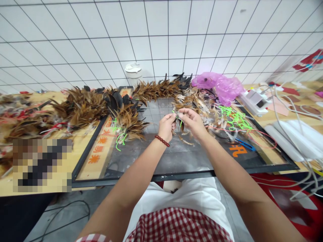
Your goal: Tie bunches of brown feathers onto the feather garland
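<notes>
Over the dark glass panel, my left hand (pixel 167 126) and my right hand (pixel 192 122) meet fingertip to fingertip. Both pinch a short bright green string (pixel 181 123), with something small and dark at the pinch that I cannot make out. A red-brown bead bracelet circles my left wrist. Left of my hands lies a bundle of brown and black feathers (pixel 130 121) with green string ends (pixel 121 138). Close behind my right hand spreads a heap of loose pale-brown feathers (pixel 194 99). A tangle of green string (pixel 234 117) and blue-handled scissors (pixel 245 144) lie to the right.
A black-framed panel (pixel 101 183) covers the table front. Feather bundles (pixel 156 90) line the back, beside a white lidded cup (pixel 133 72) and a purple plastic bag (pixel 222 85). At right are a white power strip (pixel 254 101), white rolls (pixel 295 139) and trailing cables.
</notes>
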A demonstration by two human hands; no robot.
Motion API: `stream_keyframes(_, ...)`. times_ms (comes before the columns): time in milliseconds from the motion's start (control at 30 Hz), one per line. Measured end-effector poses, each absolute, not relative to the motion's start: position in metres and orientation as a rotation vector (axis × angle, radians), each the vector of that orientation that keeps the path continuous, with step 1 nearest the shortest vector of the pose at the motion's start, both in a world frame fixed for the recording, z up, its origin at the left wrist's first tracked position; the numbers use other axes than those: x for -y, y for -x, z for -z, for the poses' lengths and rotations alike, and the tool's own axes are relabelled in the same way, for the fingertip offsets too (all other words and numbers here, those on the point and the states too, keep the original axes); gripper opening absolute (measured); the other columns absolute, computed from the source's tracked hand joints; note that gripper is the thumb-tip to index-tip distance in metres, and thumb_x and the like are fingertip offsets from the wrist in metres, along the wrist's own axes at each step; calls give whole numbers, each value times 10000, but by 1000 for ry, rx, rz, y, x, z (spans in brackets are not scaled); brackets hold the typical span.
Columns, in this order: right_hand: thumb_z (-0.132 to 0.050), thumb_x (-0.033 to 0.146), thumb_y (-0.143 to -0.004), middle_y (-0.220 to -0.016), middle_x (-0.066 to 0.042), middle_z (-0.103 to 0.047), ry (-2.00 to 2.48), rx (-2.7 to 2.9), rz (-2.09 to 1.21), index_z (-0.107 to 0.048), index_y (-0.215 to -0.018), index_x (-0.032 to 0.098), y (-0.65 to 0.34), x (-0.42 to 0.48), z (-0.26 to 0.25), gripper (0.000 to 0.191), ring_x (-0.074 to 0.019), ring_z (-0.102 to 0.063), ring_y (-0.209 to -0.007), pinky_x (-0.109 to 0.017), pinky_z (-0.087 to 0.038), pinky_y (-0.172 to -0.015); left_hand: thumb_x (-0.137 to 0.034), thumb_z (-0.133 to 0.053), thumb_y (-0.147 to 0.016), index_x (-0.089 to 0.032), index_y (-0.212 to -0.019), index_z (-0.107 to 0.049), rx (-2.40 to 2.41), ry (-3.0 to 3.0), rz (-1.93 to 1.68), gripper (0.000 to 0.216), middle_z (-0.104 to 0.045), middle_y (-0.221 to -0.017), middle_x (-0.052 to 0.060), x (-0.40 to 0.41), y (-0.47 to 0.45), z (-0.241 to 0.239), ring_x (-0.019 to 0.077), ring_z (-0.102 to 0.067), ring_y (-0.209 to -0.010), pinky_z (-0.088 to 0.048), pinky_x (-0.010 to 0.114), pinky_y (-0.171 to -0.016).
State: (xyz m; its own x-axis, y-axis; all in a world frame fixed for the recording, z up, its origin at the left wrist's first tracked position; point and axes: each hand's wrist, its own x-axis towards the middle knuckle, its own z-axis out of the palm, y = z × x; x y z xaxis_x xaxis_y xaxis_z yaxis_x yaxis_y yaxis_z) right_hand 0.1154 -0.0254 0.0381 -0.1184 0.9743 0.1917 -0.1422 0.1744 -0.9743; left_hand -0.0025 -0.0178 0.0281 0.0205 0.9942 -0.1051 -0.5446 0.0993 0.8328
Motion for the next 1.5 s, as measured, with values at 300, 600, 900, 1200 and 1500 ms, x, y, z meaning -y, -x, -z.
stream_keyframes(300, -760, 435, -597, -537, 43, -542, 1028, 1268, -1277, -594, -725, 157, -108, 20, -26, 348, -59, -457, -401, -201, -421, -396, -346, -708, -661, -153, -703, -659, -1054, -947, -1556, 204, -544, -556, -31, 10, 3, -15, 68, -481, -539, -362, 195, -527)
stream_keyframes(600, -699, 427, -665, -633, 53, -585, 1005, 1070, -1524, -459, -793, 202, -107, 23, -29, 353, -83, -568, -480, -214, -498, -447, -334, -690, -677, -155, -704, -664, -1104, -962, -1597, 184, -591, -600, -11, 12, 3, -18, 83, -525, -572, -395, 205, -562)
stream_keyframes(900, -696, 357, -695, -507, 100, -371, 888, 1301, -1282, -563, -989, 219, -109, 22, -26, 352, -50, -284, -392, -184, -232, -366, -323, -718, -651, -131, -657, -610, -960, -801, -1435, 221, -411, -484, -62, 14, 3, -21, 20, -296, -398, -203, 180, -400)
stream_keyframes(1200, -664, 419, -730, -489, 65, -405, 1086, 1368, -855, -637, -751, 176, -112, 19, -20, 246, -70, -317, -457, -211, -261, -444, -239, -678, -681, -155, -649, -666, -1086, -1107, -1529, 90, -596, -721, 17, 13, 3, -13, 98, -534, -689, -424, 233, -679)
stream_keyframes(1500, -619, 375, -781, -570, 31, -513, 1131, 1420, -585, -652, -767, 167, -111, 21, -19, 211, -82, -384, -493, -218, -322, -486, -304, -618, -763, -163, -699, -640, -1089, -1323, -1596, 156, -598, -716, 27, 19, 4, -21, 104, -544, -639, -431, 226, -604)
